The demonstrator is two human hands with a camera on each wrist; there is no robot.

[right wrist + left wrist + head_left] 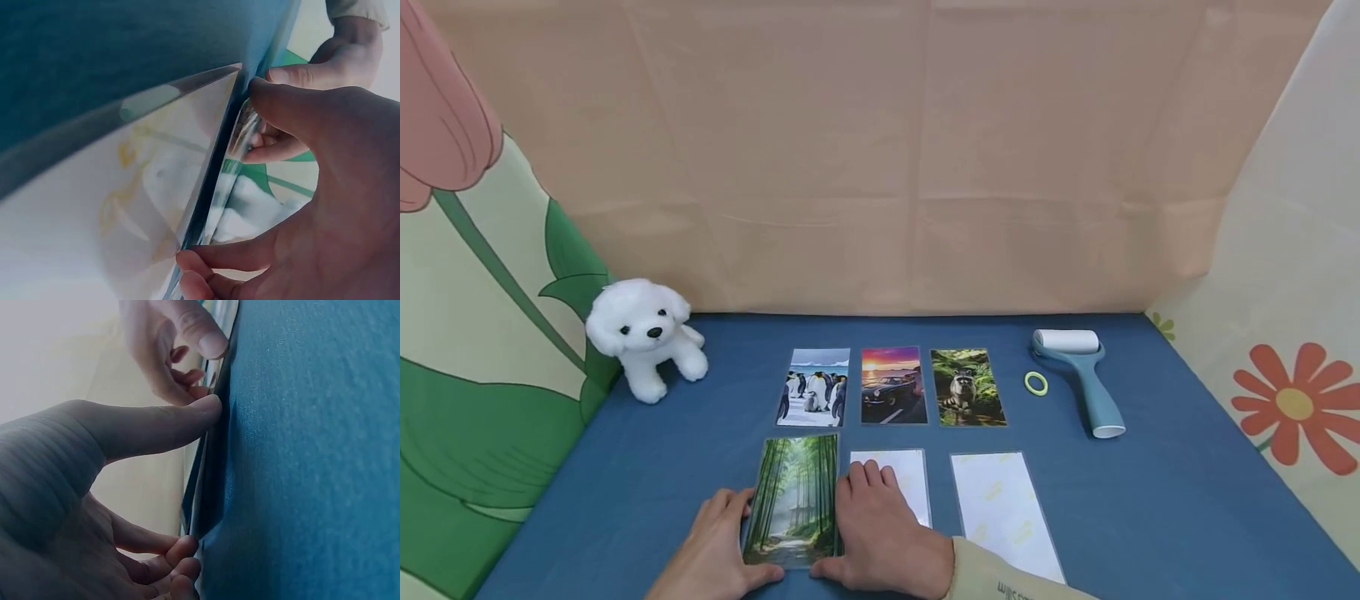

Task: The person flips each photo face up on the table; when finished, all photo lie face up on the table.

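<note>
A glossy picture card of a bamboo forest point(797, 500) lies at the front of the blue table. My left hand point(718, 546) holds it by the left side, with the thumb at the near edge. On the opposite side my right hand point(880, 533) holds the right edge, its thumb near the bottom corner. In the left wrist view the card is seen edge-on, close to the cloth. A white-faced card point(906, 475) is partly hidden under my right hand, and another white-faced card point(1007, 508) with faint yellow marks lies to the right.
Behind stand three picture cards in a row: penguins point(814, 387), a car at sunset point(892, 385) and a raccoon point(967, 387). A yellow-green ring point(1036, 383) and a blue-handled lint roller point(1093, 387) lie at the right. A white plush dog point(643, 329) sits at the back left.
</note>
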